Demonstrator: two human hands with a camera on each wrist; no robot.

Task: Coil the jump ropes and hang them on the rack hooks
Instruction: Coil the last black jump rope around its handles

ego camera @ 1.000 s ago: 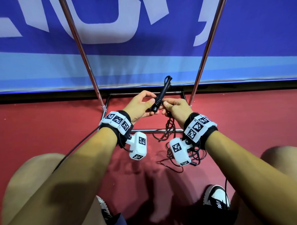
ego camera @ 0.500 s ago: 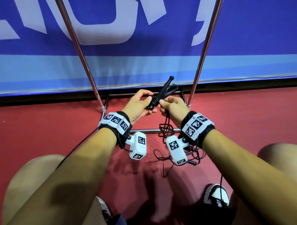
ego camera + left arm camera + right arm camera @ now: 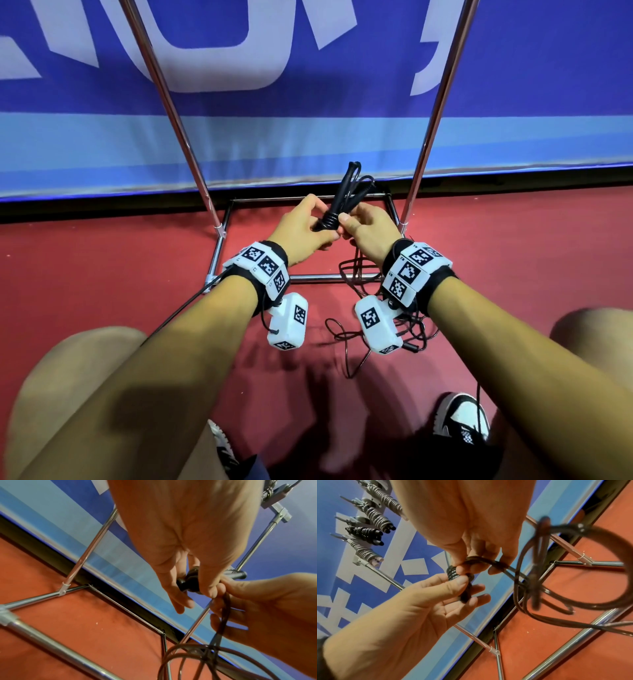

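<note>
Held up between both hands in front of the chest: black jump-rope handles (image 3: 337,202), tilted up and away toward the blue banner (image 3: 308,144). Left hand (image 3: 301,231) curled under the lower end of the handles, thumb pressing the ribbed grip, fingers only loosely bent beneath it. Right hand (image 3: 368,233) just beside the left, touching it, thumb and forefinger pinching the black cord (image 3: 501,564) where it meets the wound turns on the grip. Wrapped around the lower part of the handles, a few tight turns of cord; looping off past the right fingers (image 3: 494,569), several slack strands, blurred in the right wrist view. Below the right wrist, the loose remainder of the rope (image 3: 359,322) tangled on the red floor (image 3: 102,274), crossing the front bar of the rack base (image 3: 318,277). Beyond the hands, two chrome rack uprights (image 3: 435,113) slanting upward on either side, their thin wire base frame lying on the floor against the banner. Above and to the left of the right hand in its wrist view, four finished rope bundles (image 3: 366,534) hanging in a row from the rack hooks, three silvery and one black. Nearer than the hands, bare knees and black-and-white sneakers (image 3: 460,419). On both wrists, white marker-covered camera units.
</note>
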